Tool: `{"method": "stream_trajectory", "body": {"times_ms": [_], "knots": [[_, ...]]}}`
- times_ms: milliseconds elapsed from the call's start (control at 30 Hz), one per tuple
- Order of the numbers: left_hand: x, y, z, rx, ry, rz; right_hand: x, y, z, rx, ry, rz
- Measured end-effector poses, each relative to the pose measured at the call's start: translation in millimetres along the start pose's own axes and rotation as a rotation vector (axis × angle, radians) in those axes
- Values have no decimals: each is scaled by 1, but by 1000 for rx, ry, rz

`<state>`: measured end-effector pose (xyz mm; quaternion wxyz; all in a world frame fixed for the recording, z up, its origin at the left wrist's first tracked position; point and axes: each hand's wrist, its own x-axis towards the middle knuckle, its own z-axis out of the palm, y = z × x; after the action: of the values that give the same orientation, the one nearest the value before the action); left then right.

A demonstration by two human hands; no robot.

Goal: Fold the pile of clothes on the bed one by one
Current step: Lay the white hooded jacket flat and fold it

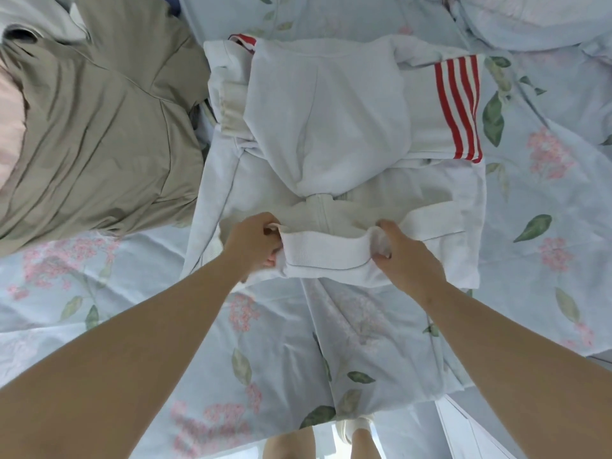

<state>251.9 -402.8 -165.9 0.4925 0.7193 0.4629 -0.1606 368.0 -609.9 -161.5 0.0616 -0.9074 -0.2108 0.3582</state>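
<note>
A white hooded top [334, 127] with red-and-white striped cuffs lies spread on the bed in front of me, its hood turned over the body. One striped sleeve [458, 107] is folded across at the right. My left hand [255, 241] grips the ribbed hem band [326, 251] at its left end. My right hand [402, 248] grips the same band at its right end, and the band is lifted slightly off the bedsheet between them.
A khaki garment [99, 120] lies crumpled to the left, over something pink [10, 120] at the edge. The floral light-blue bedsheet [546, 200] covers the bed. Pillows [530, 18] sit at the far right. My feet [357, 429] show below the bed edge.
</note>
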Motion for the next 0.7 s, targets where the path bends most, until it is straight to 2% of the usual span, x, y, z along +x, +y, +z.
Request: {"method": "stream_trajectory", "body": {"times_ms": [33, 100, 133, 200, 233, 300, 400, 467, 600, 700], "knots": [[3, 1, -8, -79, -13, -30, 3, 4, -3, 64, 20, 19], [9, 4, -23, -142, 34, -40, 11, 7, -13, 255, 181, 58], [13, 5, -28, -130, 83, -38, 15, 6, -20, 350, 283, 75], [22, 5, -32, 49, 173, -39, 22, 0, -33, 422, 428, 83], [25, 6, -29, 186, 198, -46, 27, -3, -36, 397, 428, 85], [28, 11, -20, 376, 218, -14, 36, -8, -35, 347, 308, 90], [33, 13, -6, 381, 129, 27, 49, -9, -25, 446, 61, 117], [36, 7, -2, 398, 32, 17, 52, -7, -18, 444, -20, 105], [34, -2, -5, 472, 4, 55, 51, 1, -5, 293, 26, 149], [30, -2, -10, 455, -70, -19, 42, 7, -2, 334, 122, 176]]}}
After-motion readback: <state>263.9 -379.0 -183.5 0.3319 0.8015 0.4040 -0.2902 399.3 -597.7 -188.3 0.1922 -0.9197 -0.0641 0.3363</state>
